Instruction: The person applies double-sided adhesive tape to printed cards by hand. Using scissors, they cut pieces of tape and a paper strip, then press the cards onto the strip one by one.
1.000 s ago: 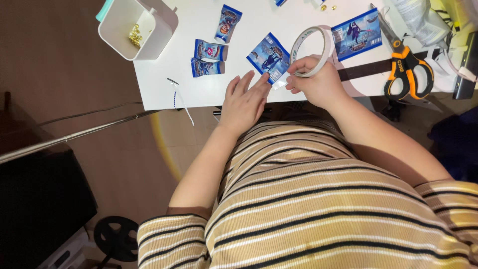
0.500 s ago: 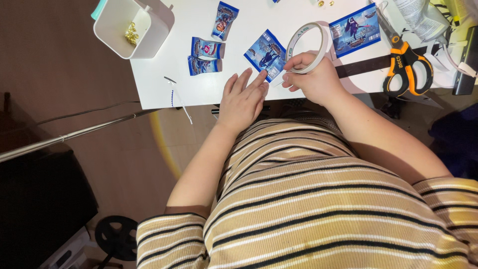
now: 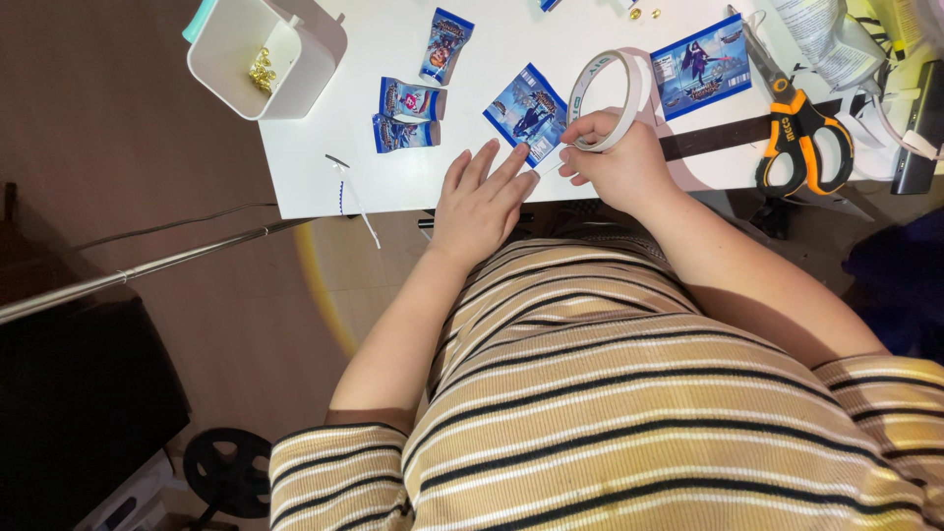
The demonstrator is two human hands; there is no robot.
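My right hand (image 3: 615,162) grips a white roll of tape (image 3: 602,100), held upright on its edge over the white table (image 3: 315,187). My left hand (image 3: 482,202) lies flat with fingers spread at the table's near edge, its fingertips touching the lower corner of a small blue printed packet (image 3: 526,108). A short strip of tape runs from the roll toward that packet. Three more small blue packets (image 3: 411,98) lie to the left of it.
A white box (image 3: 258,61) holding gold bits stands at the table's left corner. A larger blue printed card (image 3: 700,64) and orange-handled scissors (image 3: 795,123) lie to the right. A metal pole (image 3: 147,267) crosses the floor at left.
The two hands have stayed close together over the blue packet; the roll has shifted slightly lower toward the packet, and my left fingers keep pressing its corner.
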